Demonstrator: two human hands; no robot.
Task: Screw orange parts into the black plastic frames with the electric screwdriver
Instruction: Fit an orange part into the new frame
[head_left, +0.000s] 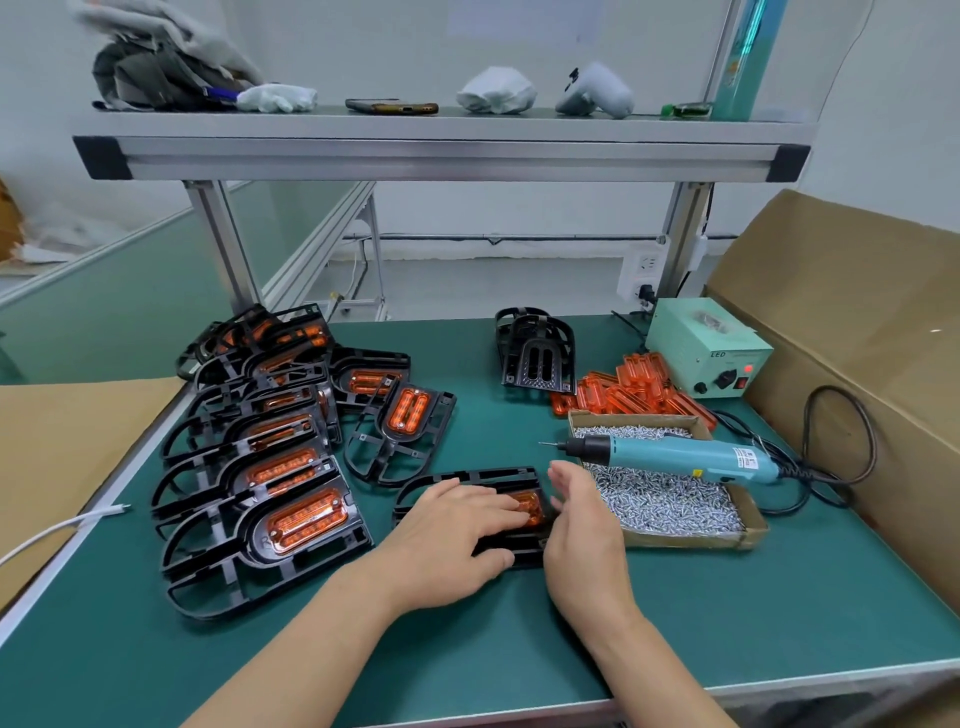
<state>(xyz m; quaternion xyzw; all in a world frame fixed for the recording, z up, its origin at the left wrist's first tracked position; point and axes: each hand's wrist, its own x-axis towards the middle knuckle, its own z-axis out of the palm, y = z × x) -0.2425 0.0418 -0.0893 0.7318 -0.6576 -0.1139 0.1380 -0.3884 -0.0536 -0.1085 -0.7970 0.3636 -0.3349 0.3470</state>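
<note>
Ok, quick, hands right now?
Left hand: open, flat on the black frame.
Right hand: open, at the frame's right end, holding nothing.

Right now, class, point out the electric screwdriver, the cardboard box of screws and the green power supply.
electric screwdriver (675, 457): head view, on its teal barrel.
cardboard box of screws (685, 540): head view, on its near wall.
green power supply (691, 340): head view, on its top face.
</note>
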